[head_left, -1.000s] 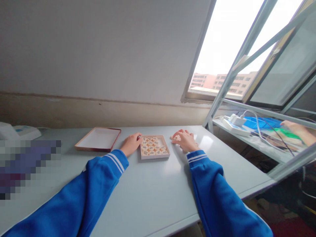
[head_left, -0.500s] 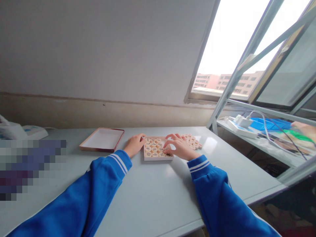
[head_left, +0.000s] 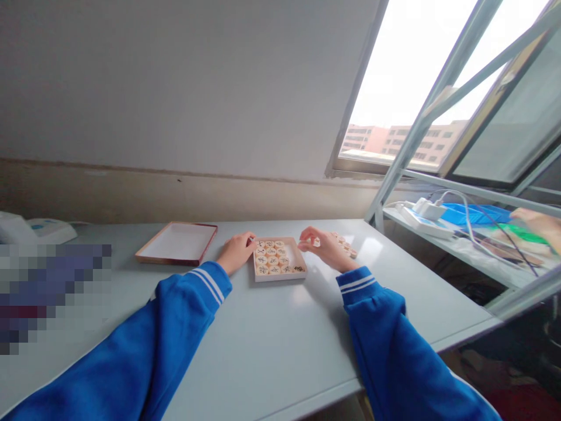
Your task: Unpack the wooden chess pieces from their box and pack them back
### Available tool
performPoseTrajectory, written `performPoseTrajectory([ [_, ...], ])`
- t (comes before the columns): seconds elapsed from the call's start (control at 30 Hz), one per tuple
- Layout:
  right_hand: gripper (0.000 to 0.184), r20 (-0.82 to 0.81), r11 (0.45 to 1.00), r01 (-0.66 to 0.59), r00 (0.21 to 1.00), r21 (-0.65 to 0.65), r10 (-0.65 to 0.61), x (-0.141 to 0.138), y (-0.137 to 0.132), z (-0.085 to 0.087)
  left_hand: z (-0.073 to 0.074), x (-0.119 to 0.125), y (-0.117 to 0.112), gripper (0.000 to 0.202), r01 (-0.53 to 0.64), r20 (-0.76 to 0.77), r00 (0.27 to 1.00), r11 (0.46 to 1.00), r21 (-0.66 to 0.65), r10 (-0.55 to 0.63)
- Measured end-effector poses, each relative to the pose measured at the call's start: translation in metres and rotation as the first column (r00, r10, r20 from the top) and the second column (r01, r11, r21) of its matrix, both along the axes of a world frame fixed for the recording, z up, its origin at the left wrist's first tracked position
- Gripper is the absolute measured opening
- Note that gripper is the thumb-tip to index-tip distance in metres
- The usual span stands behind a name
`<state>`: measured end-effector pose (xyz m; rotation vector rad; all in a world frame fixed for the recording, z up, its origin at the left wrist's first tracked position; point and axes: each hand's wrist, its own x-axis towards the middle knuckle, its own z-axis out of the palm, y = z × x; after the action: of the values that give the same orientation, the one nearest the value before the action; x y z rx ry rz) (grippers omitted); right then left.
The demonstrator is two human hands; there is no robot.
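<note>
A shallow box (head_left: 280, 278) on the table holds several round wooden Chinese chess pieces (head_left: 272, 260) with black characters, laid in rows. Gaps show along the box's right side, above a piece in the near right corner. At the left wall of the box, my left hand (head_left: 236, 251) is closed on the edge, with something dark at its fingertips. My right hand (head_left: 323, 248) hovers just off the right wall, fingers bent and thumb apart, with no piece visible in it. Behind it lie more wooden pieces (head_left: 349, 245), partly hidden.
The box lid (head_left: 177, 242) lies inside up on the table (head_left: 263, 339), left of my hands. Farther left is a white device (head_left: 52, 230). At right, a metal frame shelf carries a power strip (head_left: 427, 219), cables and a blue tray (head_left: 475, 214). Part of a hand (head_left: 537, 225) shows there.
My right hand has lifted off the piece in the box's near right corner and moved right, outside the wall. My left hand stays at the left wall. The view has shifted slightly.
</note>
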<state>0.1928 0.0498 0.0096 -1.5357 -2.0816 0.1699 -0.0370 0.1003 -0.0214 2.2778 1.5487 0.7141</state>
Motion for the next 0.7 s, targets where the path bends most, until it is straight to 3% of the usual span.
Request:
performPoseTrajectory([
  [0.13, 0.015, 0.122, 0.989, 0.111, 0.988, -0.096, -0.099, 0.024, 0.005, -0.002, 0.001, 0.001, 0.0, 0.028, -0.017, -0.006, 1.0, 1.0, -0.001, 0.017],
  [0.23, 0.016, 0.256, 0.977, 0.211, 0.946, -0.021, -0.199, 0.034, 0.008, -0.006, 0.0, 0.001, 0.0, 0.028, -0.01, -0.008, 1.0, 1.0, 0.004, 0.01],
  [0.4, 0.019, 0.257, 0.988, 0.106, 0.963, -0.108, -0.075, 0.04, 0.009, -0.007, -0.001, 0.0, 0.001, 0.028, -0.01, -0.013, 1.0, 1.0, 0.002, 0.01],
  [0.5, 0.015, 0.289, 0.985, 0.154, 0.949, -0.073, -0.127, 0.041, 0.009, -0.006, -0.001, 0.0, 0.001, 0.028, -0.007, -0.022, 1.0, 1.0, 0.007, 0.007],
  [0.6, 0.018, 0.218, 0.988, 0.152, 0.965, -0.014, -0.145, 0.032, 0.006, -0.003, 0.0, 0.0, 0.001, 0.028, -0.004, -0.017, 1.0, 1.0, 0.016, 0.004],
  [0.7, 0.021, 0.09, 0.998, -0.032, 0.995, -0.056, 0.037, 0.015, -0.001, 0.002, 0.0, 0.0, 0.0, 0.027, 0.003, -0.004, 1.0, 1.0, 0.014, -0.003],
])
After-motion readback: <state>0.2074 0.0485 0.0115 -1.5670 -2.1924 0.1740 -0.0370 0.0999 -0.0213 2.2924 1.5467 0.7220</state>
